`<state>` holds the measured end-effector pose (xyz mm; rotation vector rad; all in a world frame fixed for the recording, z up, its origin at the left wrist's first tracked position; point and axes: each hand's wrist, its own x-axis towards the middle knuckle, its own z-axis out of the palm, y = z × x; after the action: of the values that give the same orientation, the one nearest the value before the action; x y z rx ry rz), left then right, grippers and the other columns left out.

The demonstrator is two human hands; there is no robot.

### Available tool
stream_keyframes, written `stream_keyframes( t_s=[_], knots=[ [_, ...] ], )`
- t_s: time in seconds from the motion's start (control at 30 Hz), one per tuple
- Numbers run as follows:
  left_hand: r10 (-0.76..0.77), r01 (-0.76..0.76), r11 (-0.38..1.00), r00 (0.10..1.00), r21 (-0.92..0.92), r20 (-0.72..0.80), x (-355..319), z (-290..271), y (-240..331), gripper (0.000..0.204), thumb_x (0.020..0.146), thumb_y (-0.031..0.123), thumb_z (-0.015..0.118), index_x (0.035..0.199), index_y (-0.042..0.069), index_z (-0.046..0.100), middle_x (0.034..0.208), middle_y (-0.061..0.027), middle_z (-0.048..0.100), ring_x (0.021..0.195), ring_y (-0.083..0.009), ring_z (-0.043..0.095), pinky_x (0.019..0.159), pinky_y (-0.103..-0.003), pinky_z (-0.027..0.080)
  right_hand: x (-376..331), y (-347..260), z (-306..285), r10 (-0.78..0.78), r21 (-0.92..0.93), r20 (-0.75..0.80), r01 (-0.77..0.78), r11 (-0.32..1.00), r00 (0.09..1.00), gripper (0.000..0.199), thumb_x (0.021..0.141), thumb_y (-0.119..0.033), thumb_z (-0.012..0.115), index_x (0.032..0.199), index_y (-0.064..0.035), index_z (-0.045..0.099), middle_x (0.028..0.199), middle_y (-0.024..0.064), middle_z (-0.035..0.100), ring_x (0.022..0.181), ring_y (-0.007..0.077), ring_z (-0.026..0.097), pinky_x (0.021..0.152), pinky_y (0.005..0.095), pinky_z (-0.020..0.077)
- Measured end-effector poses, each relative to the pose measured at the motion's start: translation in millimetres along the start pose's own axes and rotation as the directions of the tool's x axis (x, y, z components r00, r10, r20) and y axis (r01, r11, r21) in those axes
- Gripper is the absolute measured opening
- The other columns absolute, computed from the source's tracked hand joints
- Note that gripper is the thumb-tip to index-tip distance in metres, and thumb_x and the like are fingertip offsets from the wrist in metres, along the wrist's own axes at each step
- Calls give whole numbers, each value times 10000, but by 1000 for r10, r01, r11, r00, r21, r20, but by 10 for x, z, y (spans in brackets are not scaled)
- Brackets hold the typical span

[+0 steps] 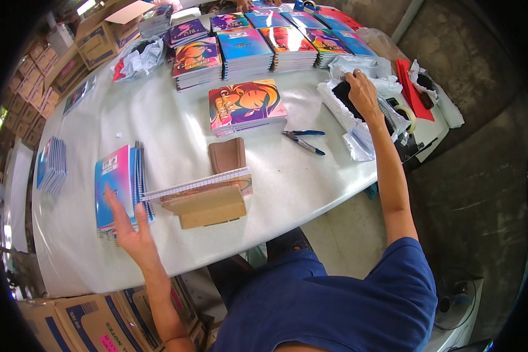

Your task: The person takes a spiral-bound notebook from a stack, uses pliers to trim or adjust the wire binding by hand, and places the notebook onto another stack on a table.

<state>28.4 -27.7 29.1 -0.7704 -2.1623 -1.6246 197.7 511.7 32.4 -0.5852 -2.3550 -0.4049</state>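
My left hand [134, 232] is open, fingers spread over the lower part of a stack of blue and pink spiral notebooks [114, 167]; whether it touches them I cannot tell. At the far right, my right hand [362, 94] reaches into crumpled white wrapping paper [339, 111]. Its fingers are curled closed on a bundle of black ridged binding coils [347, 100]; the fingertips are partly hidden. Between the hands, an unbound pad of sheets [199, 183] with punched holes along its edge stands against a cardboard stand [211, 208]. A brown curved block [229, 155] sits behind it.
Cutting pliers [305, 142] with dark blue handles lie right of a colourful stack of covers and sheets [244, 105]. Rows of notebook stacks [245, 53] line the back. Tape [406, 117] and red sheets [415, 91] lie right. Cartons [94, 320] stand below the table; another person's hands [243, 4] show far back.
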Motion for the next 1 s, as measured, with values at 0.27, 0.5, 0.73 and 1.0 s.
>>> stream_keyframes(
  t_s=[0.27, 0.5, 0.73, 1.0],
  knots=[
    [249, -565, 736, 737, 372, 628, 133, 915, 684, 672, 832, 409, 671, 1406, 112, 486, 1446, -122, 469, 1362, -387, 378, 1114, -516, 278, -294, -1944, -1142, -225, 897, 227, -113, 428, 948, 202, 773, 4, 738, 970, -31, 713, 882, 79, 678, 746, 177, 633, 666, 309, 493],
    [160, -528, 777, 692, 343, 704, 124, 1030, 588, 528, 856, 368, 649, 1337, 171, 560, 1237, -44, 650, 1189, -328, 567, 1052, -524, 374, -489, -2201, -1078, -207, 918, 384, -346, 195, 900, 131, 828, -28, 714, 959, -42, 712, 819, 64, 644, 713, 158, 595, 641, 293, 475],
    [167, -521, 792, 686, 319, 708, 120, 1016, 588, 529, 848, 349, 664, 1340, 185, 558, 1258, -36, 638, 1214, -330, 556, 1060, -519, 369, -452, -2139, -1210, -367, 887, 413, -277, 369, 834, 84, 894, -23, 621, 960, 9, 663, 757, 61, 613, 688, 138, 577, 610, 313, 448],
    [60, -511, 821, 522, 256, 851, 64, 1001, 784, 554, 870, 396, 639, 1364, 176, 520, 1252, -71, 635, 1143, -337, 609, 792, -429, 565, -237, -2071, -1255, -669, 885, 463, -270, 378, 582, 82, 850, 24, 570, 915, 39, 617, 685, 117, 636, 576, 257, 637, 551, 365, 486]
  ],
)
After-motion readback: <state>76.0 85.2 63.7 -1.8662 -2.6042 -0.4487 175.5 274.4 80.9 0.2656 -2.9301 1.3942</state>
